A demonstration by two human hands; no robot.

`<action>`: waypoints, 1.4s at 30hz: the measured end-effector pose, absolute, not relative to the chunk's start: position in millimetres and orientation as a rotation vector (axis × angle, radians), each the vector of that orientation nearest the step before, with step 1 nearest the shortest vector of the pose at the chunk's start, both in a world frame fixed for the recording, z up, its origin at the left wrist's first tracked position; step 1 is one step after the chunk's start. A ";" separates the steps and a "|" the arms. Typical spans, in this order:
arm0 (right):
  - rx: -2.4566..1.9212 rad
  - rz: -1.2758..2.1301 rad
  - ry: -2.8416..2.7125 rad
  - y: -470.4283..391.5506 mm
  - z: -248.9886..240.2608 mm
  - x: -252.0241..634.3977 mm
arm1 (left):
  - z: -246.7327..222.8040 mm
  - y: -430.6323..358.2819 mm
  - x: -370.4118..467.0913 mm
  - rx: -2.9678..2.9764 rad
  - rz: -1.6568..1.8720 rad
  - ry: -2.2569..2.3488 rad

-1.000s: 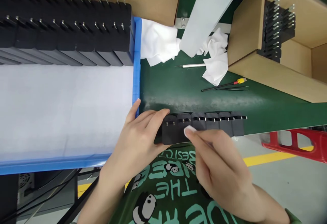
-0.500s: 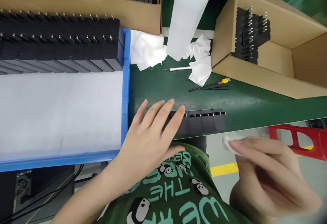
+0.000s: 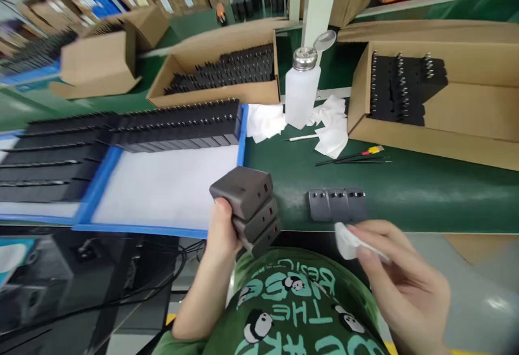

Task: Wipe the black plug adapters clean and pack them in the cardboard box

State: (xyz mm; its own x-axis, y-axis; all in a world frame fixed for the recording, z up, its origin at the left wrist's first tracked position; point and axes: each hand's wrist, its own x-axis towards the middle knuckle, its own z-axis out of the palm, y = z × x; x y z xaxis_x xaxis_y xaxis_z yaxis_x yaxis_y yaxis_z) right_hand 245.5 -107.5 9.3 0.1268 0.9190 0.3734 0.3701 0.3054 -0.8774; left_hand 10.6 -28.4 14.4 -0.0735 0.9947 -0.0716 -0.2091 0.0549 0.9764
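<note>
Three dark grey power adapters (image 3: pixel 247 195), stacked against one another, are held up in my left hand (image 3: pixel 222 233). Its thumb presses on their near side, and the other fingers are hidden behind them. My right hand (image 3: pixel 405 285) pinches a folded white wipe (image 3: pixel 347 244) between thumb and fingers, over the bench's front edge. Between the hands, a short row of three grey adapters (image 3: pixel 336 206) lies side by side on the green bench (image 3: pixel 425 193), their metal prongs along the top.
Behind my left hand is a blue-edged tray (image 3: pixel 162 190) with rows of adapters at its back. A cardboard box (image 3: pixel 446 139) at right holds more. Around a white pump bottle (image 3: pixel 302 93) lie crumpled wipes (image 3: pixel 332 133), a white-handled tool (image 3: pixel 303 138) and tweezers (image 3: pixel 365 161).
My left hand has picked up three adapters from the bench row and lifted them, shortening the row. The right hand keeps the wipe, now nearer the bench. The camera view has tilted up.
</note>
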 end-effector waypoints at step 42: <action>-1.027 -0.066 -2.583 -10.5 14.5 210.0 | 17.5 -44.5 6.5 0.227 1.189 0.634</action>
State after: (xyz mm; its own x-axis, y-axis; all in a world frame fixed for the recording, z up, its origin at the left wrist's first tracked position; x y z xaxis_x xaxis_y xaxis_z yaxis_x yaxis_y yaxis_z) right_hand 210.0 -10.5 14.5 -0.6714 0.6557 0.3453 0.6725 0.7349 -0.0878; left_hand 6.5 -44.5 17.5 0.2246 0.9136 -0.3391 -0.7907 0.3742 0.4845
